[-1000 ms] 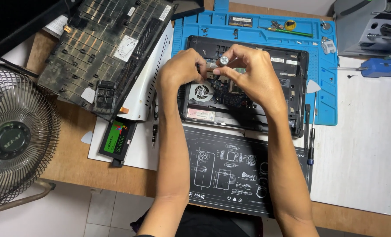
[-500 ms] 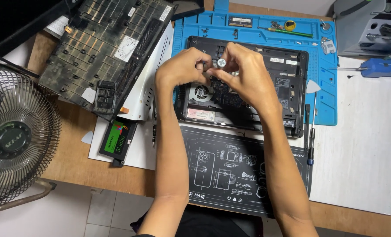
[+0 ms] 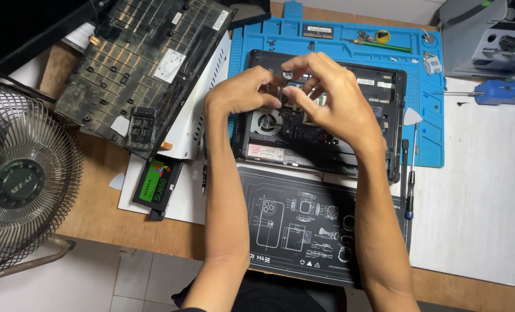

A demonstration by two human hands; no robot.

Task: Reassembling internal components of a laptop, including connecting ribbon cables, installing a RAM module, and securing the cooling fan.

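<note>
An opened black laptop base with a round fan lies on a blue work mat. Both hands hover over its middle with fingertips meeting. My right hand pinches a small round silvery part at its fingertips. My left hand is curled beside it, thumb and forefinger closed on the same part from the left. The boards under the hands are mostly hidden.
A removed dark keyboard panel lies upper left over a white sheet, with a black-and-green drive below it. A metal fan stands at left. A black printed mat, screwdrivers, a blue electric screwdriver and a grey case surround the laptop.
Both hands stay over the laptop. The right hand's fingers have closed in further to the left over the small round part, and the part has shifted slightly up.
</note>
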